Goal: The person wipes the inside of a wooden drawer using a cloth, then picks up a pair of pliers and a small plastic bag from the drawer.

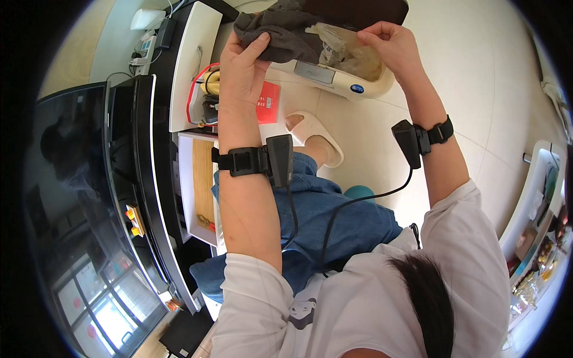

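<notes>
My left hand (244, 62) holds a bunched dark grey cloth (286, 38) near the top of the view, its thumb pressed on the fabric. Part of the cloth hangs over the left end of a cream trash bin (349, 87). Inside the bin is a crumpled, translucent plastic bag (353, 56). Over the bin's right side is my right hand (385, 42), thumb and forefinger pinched together near the bag's edge; whether they grip the plastic is too unclear to tell. The bin's dark brown lid (358, 11) stands behind it.
On the left are an open drawer (197, 192) of a cabinet, a television (80, 201) and a power strip (144, 56). A red box (268, 103) lies beside the bin. A slippered foot (313, 134) rests on the tiled floor. A white cart or shelf (530, 197) stands at right.
</notes>
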Demonstrator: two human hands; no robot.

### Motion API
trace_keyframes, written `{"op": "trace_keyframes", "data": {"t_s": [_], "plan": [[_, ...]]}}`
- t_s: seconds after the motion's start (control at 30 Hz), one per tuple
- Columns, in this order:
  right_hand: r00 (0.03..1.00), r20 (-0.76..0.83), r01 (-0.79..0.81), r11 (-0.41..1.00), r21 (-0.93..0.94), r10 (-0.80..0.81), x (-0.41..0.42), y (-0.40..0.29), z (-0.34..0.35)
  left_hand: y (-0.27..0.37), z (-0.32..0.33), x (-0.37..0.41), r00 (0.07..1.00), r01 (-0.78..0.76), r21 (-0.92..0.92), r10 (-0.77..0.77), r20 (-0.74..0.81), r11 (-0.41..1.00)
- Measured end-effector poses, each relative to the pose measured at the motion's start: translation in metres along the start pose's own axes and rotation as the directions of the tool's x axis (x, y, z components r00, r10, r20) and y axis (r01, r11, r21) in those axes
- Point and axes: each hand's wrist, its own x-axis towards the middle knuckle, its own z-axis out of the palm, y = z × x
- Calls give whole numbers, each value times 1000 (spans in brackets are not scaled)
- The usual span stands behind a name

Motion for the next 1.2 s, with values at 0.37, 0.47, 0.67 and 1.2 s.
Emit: {"op": "trace_keyframes", "data": {"t_s": [0.37,0.47,0.67,1.2], "plan": [[989,78,97,951,292,-125,-10,-15,35,-1,10,-4,992,30,9,-31,121,1000],[976,134,122,942,312,-171,-3,-13,42,-4,17,-5,989,4,92,-17,147,996],[933,-93,356,928,113,-347,-6,-28,55,-18,28,-8,999,31,519,-45,15,854],[976,-96,215,922,323,-194,-4,-9,32,-12,15,-2,965,181,-231,-218,-146,956]]}}
